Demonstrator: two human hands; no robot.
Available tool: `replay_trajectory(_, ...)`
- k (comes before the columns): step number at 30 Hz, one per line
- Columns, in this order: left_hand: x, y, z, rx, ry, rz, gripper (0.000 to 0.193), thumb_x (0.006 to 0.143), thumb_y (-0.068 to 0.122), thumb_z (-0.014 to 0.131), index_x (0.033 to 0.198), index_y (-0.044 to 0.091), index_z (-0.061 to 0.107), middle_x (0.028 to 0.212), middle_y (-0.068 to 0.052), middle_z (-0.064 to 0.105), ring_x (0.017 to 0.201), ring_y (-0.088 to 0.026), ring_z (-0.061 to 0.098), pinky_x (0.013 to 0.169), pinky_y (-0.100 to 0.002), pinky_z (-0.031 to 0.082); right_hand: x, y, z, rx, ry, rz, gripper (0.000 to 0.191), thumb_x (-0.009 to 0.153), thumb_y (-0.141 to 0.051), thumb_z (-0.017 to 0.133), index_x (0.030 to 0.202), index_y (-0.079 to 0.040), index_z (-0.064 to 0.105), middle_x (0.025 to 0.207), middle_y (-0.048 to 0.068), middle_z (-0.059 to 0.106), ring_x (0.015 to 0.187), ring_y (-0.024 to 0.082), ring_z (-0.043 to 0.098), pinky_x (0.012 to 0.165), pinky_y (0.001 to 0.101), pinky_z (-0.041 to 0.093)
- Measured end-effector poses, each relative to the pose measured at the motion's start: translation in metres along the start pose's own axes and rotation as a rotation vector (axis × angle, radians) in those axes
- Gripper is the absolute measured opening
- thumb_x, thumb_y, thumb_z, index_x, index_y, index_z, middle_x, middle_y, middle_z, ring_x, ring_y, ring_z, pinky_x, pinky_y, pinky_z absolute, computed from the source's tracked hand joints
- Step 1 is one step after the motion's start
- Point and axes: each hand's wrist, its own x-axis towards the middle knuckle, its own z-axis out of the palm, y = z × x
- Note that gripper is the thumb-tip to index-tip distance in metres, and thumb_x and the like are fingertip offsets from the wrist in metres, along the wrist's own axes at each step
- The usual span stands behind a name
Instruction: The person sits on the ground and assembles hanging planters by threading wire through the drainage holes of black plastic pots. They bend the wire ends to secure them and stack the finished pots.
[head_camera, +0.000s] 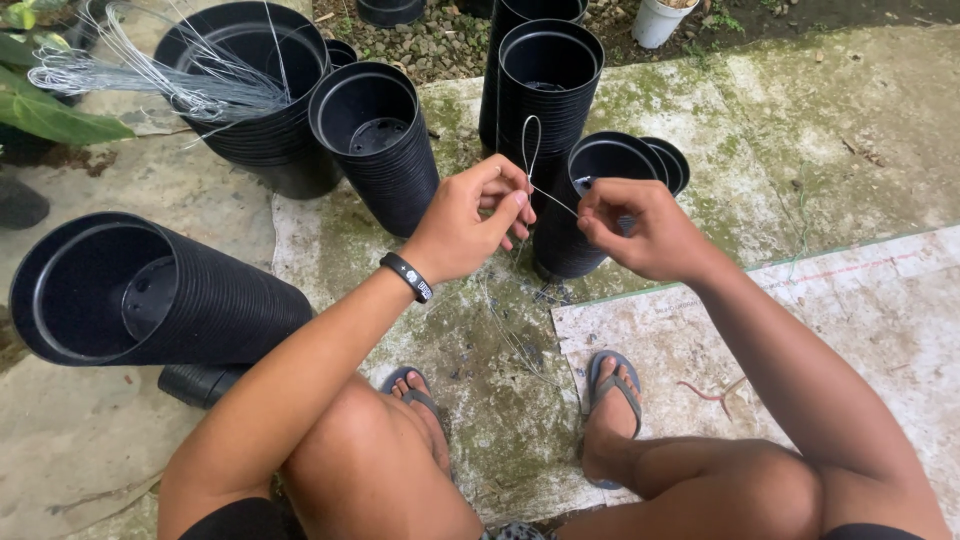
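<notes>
Hands (555, 215) pinching wire loop (531, 145); black pot stacks (545, 95) just behind.

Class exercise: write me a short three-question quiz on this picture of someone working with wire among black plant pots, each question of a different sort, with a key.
1. True or false: the left hand and the right hand both pinch the same thin wire.
2. Multiple choice: the stack of pots at the left of the picture is A) upright, B) lying on its side, C) hanging.
3. Fill in: the left wrist bears a black ____.

Key: 1 true; 2 B; 3 wristband.
</notes>
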Motion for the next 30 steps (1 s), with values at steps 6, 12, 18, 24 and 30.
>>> replay_trajectory(6,0.001,0.001,0.001,-0.048,-0.009,-0.024,0.012,0.104,0.012,0.056,0.108,0.002,0.059,0.094,-0.007,0.076,0.081,-0.010,0.075,0.063,-0.025,0.063,-0.001,0.005,-0.003,0.035,0.015,-0.058,0.015,0.099,-0.012,0.064,0.089,-0.001,0.061,0.071,0.001,0.053,0.065,0.007,0.049,0.061,0.0267,0.047)
replay_trajectory(12,0.003,-0.002,0.001,-0.081,0.004,-0.051,0.019,0.102,0.021,0.065,0.106,0.003,0.065,0.091,-0.005,0.076,0.080,-0.010,0.074,0.066,-0.025,0.064,0.001,0.000,0.004,0.084,-0.059,-0.024,0.016,0.098,-0.015,0.064,0.088,-0.002,0.062,0.074,-0.001,0.058,0.066,0.006,0.054,0.060,0.0277,0.047)
replay_trajectory(18,0.004,-0.011,0.001,-0.148,0.050,-0.001,0.018,0.100,0.019,0.070,0.104,0.003,0.073,0.088,-0.002,0.073,0.081,-0.007,0.070,0.066,-0.025,0.064,0.005,-0.009,0.010,0.149,-0.157,0.055,0.018,0.100,-0.018,0.064,0.090,-0.002,0.063,0.071,0.000,0.060,0.066,0.006,0.053,0.059,0.0269,0.044)
replay_trajectory(24,0.009,-0.019,0.000,-0.249,0.179,0.051,0.013,0.099,0.012,0.073,0.104,0.000,0.073,0.090,-0.002,0.073,0.080,-0.007,0.068,0.062,-0.022,0.055,0.014,-0.011,0.016,0.298,-0.156,0.098,0.013,0.101,-0.015,0.063,0.095,-0.003,0.063,0.082,-0.005,0.062,0.072,0.002,0.051,0.061,0.0237,0.043)
replay_trajectory(30,0.008,-0.015,-0.011,-0.195,0.422,0.289,0.010,0.102,0.008,0.073,0.102,-0.001,0.070,0.101,-0.002,0.065,0.087,-0.008,0.066,0.068,-0.023,0.057,0.043,-0.019,0.034,0.460,-0.173,-0.027,0.017,0.105,-0.013,0.064,0.094,-0.001,0.061,0.085,-0.003,0.059,0.078,0.003,0.050,0.067,0.0238,0.043)
